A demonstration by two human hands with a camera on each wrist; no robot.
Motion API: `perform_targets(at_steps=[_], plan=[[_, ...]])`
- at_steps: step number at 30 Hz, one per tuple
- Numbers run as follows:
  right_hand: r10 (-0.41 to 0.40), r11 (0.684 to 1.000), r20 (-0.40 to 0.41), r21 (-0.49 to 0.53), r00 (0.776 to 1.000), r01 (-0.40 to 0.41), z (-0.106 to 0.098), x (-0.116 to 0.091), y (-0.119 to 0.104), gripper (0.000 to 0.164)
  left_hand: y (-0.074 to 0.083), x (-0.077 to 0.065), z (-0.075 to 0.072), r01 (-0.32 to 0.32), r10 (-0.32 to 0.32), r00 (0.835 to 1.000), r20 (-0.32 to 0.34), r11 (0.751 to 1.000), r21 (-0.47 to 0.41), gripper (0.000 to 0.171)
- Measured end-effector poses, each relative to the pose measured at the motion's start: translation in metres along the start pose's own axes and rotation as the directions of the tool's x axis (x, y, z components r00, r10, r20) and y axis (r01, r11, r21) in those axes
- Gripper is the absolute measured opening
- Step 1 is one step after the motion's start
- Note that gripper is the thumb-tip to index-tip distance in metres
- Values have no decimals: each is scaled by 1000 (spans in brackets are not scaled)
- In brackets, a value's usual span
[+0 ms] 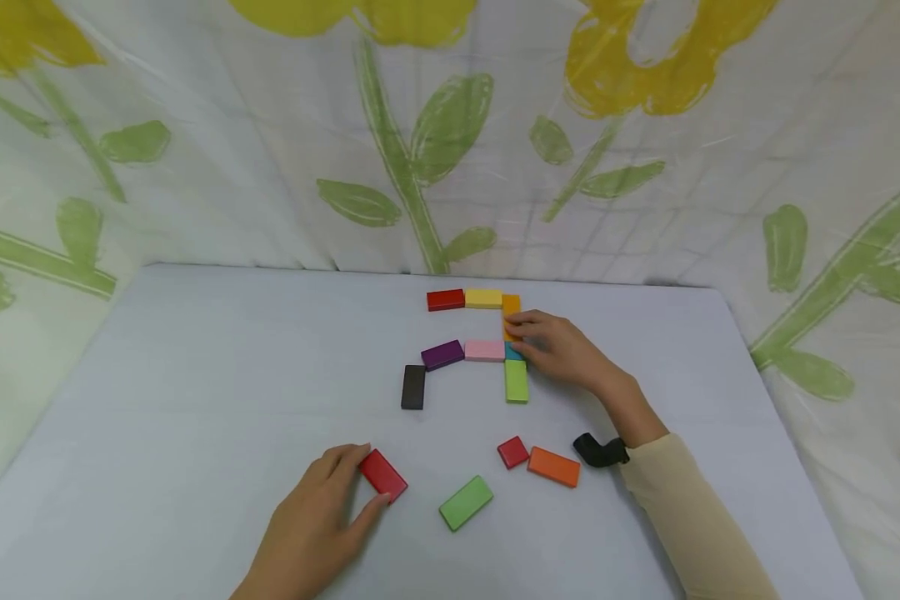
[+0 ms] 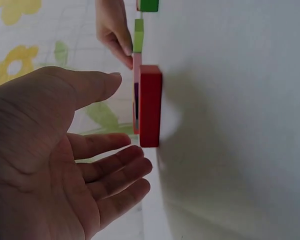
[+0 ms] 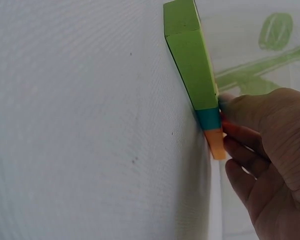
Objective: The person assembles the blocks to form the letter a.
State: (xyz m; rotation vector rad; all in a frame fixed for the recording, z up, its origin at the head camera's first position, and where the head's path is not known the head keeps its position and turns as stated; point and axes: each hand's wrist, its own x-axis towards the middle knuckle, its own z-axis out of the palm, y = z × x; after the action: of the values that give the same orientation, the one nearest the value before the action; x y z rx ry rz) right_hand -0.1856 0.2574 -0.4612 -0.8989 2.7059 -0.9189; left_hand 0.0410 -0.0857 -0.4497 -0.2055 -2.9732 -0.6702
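Beside a red block [image 1: 383,476] at the front left, my left hand [image 1: 311,508] has its thumb and fingers spread around the block's ends. In the left wrist view a gap shows between those fingers and the red block [image 2: 150,107]. Farther back, my right hand [image 1: 562,350] rests its fingertips on the orange-yellow block [image 1: 511,303] and its thumb by the small teal block [image 1: 513,351]. The right wrist view shows the thumb at the teal block [image 3: 208,119], with a lime block [image 3: 190,65] adjoining it. The other fingers are loosely bent and partly hidden.
Joined to that row are pink [image 1: 484,351], yellow [image 1: 483,299], dark red [image 1: 446,300], purple [image 1: 442,355] and black [image 1: 413,387] blocks. Loose nearer me lie green [image 1: 466,502], small red [image 1: 513,452] and orange [image 1: 554,467] blocks. A flowered curtain [image 1: 270,167] hangs behind the table.
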Motion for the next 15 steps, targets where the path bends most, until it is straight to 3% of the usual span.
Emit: perform_targets(at_steps=[15], plan=[[16,1000,3,-13,1000,-16,1,1,-1,38,10,-2,14,18,-17,1000,-14,999,36,63]])
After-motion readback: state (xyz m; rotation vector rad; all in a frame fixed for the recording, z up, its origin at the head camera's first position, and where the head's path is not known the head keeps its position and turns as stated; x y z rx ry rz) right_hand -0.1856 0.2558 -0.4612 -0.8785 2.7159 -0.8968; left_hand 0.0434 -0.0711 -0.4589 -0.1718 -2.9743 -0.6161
